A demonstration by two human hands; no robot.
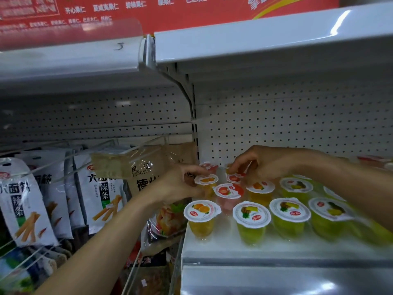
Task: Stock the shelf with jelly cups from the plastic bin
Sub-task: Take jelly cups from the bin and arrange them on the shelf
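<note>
Several jelly cups stand on the white shelf (234, 250): orange ones (201, 218), a red strawberry one (228, 194) and yellow-green pineapple ones (251, 220). My left hand (178, 184) grips an orange jelly cup (205, 182) at the shelf's back left. My right hand (261, 162) reaches over the back row and pinches a strawberry jelly cup (234, 177) by its lid edge. The plastic bin is out of view.
An upper white shelf (255, 39) overhangs closely above. A perforated back panel (297, 124) closes the rear. To the left, snack bags (27, 201) hang on wire hooks, with a brown packet (146, 167) right beside my left hand.
</note>
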